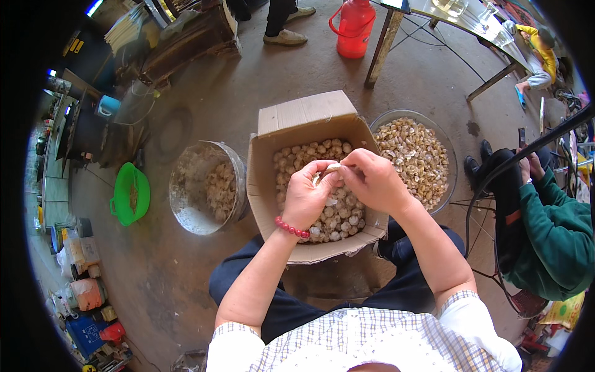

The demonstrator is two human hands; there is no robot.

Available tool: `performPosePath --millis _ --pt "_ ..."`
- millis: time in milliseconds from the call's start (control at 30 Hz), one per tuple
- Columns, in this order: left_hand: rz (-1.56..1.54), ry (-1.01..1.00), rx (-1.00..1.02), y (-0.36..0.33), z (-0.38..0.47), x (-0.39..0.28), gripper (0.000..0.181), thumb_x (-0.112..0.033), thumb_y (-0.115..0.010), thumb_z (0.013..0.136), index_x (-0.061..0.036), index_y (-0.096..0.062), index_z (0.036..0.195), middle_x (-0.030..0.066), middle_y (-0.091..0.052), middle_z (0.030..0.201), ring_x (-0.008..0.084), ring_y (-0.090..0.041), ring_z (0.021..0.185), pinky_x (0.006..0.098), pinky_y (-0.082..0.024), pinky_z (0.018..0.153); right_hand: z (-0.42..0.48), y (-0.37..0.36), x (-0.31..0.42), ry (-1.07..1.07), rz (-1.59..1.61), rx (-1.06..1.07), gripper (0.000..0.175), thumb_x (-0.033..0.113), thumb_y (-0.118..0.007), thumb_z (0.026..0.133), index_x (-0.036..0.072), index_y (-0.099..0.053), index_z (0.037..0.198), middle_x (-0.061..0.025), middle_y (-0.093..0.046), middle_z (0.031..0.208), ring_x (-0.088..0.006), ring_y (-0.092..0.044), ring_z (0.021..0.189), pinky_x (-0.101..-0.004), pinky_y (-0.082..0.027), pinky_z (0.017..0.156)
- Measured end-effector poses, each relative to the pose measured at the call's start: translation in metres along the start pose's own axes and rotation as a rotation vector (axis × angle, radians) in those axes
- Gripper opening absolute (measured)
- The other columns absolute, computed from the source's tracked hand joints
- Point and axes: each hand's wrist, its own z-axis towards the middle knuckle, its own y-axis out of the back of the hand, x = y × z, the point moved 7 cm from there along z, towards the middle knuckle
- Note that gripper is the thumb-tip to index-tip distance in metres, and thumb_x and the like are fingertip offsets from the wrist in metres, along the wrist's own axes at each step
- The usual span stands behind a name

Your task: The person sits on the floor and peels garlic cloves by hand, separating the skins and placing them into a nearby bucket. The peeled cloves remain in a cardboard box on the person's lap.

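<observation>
My left hand (309, 190) and my right hand (374, 179) meet above an open cardboard box (307, 111). Between their fingertips is a pale garlic clove (333, 167), pinched from both sides. More garlic sits in my left palm, partly covered by the fingers. Whole garlic bulbs (341, 211) fill the bottom of the box. To the right of the box, a clear round basin (452, 160) holds loose garlic cloves (411, 158). At the left stands a whitish, stained bucket (200, 228) with garlic skins and scraps (221, 190) inside.
A green plastic basin (139, 200) lies farther left. Ahead are a red thermos flask (355, 32) and a table leg (383, 49). A person in a green sleeve (548, 232) sits close on my right. Another person's shoes (286, 37) show at the top.
</observation>
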Motion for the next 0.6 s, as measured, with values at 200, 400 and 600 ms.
performPosePath --millis 200,400,600 --pt "0.051 0.039 0.037 0.0 0.0 0.005 0.018 -0.013 -0.062 0.09 -0.0014 -0.061 0.103 0.0005 -0.064 0.087 0.006 -0.061 0.077 0.0186 -0.047 0.063 0.0 -0.005 -0.006 -0.037 0.102 0.002 0.005 0.002 -0.059 0.083 0.0 -0.054 0.083 -0.0115 -0.059 0.072 -0.018 -0.061 0.065 -0.0296 -0.048 0.056" --pt "0.069 0.059 0.081 0.0 -0.001 0.001 0.017 -0.012 -0.062 0.09 -0.0017 -0.06 0.103 0.0001 -0.063 0.085 0.0053 -0.061 0.076 0.0175 -0.046 0.06 -0.004 -0.008 -0.024 -0.293 0.353 0.097 0.008 0.007 -0.059 0.087 0.001 -0.056 0.085 -0.0002 -0.056 0.071 -0.0025 -0.051 0.065 -0.0202 -0.042 0.055" --pt "-0.045 0.028 0.107 -0.002 -0.002 -0.007 0.022 -0.007 -0.06 0.089 -0.0021 -0.059 0.111 0.0018 -0.062 0.091 0.0061 -0.06 0.077 0.0167 -0.045 0.061 -0.004 -0.014 -0.039 -0.41 0.634 0.114 0.014 0.018 -0.058 0.092 0.004 -0.055 0.09 0.0061 -0.051 0.071 -0.0012 -0.044 0.06 -0.0165 -0.036 0.052"
